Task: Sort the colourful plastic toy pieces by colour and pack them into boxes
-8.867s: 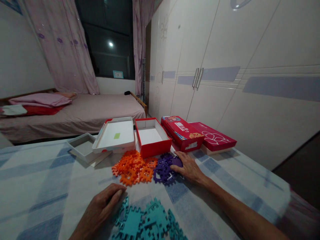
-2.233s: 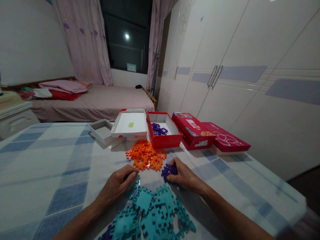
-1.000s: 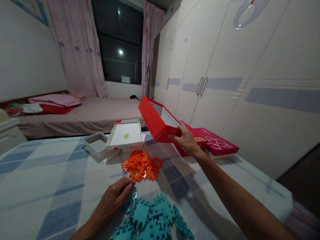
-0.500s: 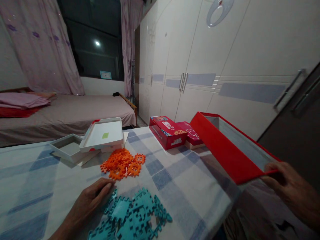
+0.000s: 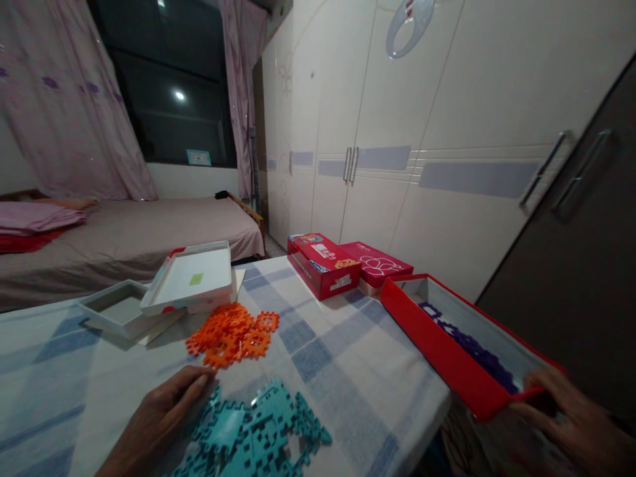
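Observation:
On the left, my left hand point(image 5: 161, 414) rests on the cloth between two heaps of flat interlocking plastic pieces. Its thumb lies against the index finger, and whatever may be between the fingertips is hidden. Just beyond them is the heap of orange pieces point(image 5: 226, 338); to its right and nearer me is the teal heap point(image 5: 263, 424). At the far right, my right hand point(image 5: 571, 411) grips the near end of a long red box point(image 5: 442, 358). The box slants at the table's right edge, its open side showing purple pieces point(image 5: 474, 351) along the inside.
Two white box parts, a shallow tray point(image 5: 191, 275) and a greyish box point(image 5: 124, 298), stand at the table's back left. Two red cartons, one printed point(image 5: 322, 265) and one with white line drawing point(image 5: 380, 262), stand at the back. A bed point(image 5: 149, 228) and wardrobe point(image 5: 338, 86) lie beyond.
The red box has been lowered and tipped so its inside and purple pieces show. My right hand has moved down with it. The left hand stays by the orange heap; the view shifted slightly.

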Demonstrator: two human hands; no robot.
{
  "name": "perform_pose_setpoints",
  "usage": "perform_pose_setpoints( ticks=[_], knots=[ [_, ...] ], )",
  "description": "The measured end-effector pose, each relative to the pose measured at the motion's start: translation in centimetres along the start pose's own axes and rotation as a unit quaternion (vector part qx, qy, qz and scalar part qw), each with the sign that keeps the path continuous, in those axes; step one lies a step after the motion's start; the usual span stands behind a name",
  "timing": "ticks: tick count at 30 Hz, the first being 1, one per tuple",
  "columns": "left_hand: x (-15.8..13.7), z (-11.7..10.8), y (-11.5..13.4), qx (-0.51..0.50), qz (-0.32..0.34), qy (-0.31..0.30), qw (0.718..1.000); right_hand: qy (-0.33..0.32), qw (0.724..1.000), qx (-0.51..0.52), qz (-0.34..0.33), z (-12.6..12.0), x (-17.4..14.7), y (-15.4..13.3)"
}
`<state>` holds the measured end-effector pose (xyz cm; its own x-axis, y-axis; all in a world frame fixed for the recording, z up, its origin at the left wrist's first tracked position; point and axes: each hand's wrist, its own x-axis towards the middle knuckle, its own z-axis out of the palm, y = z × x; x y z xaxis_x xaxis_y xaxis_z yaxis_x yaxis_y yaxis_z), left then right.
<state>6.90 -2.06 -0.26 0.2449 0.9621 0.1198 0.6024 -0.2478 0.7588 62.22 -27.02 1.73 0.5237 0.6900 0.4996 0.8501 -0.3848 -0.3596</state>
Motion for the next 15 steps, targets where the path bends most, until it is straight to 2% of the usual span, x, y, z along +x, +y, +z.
perform_pose_setpoints(
  ticks=[4, 9, 15],
  knots=[
    [-0.1, 0.0, 0.1, -0.006, -0.008, 0.009, 1.000, -0.036, 0.997, 0.061, 0.006, 1.1, 0.8, 0.0],
    [-0.2, 0.3, 0.3, -0.020, -0.008, 0.022, 1.000, -0.041, 0.997, 0.058, -0.006, 1.5, 1.9, -0.2],
    [-0.3, 0.4, 0.5, -0.028, -0.019, 0.031, 0.999, -0.057, 0.997, 0.058, -0.004, 1.4, 3.4, -1.9]
  ],
)
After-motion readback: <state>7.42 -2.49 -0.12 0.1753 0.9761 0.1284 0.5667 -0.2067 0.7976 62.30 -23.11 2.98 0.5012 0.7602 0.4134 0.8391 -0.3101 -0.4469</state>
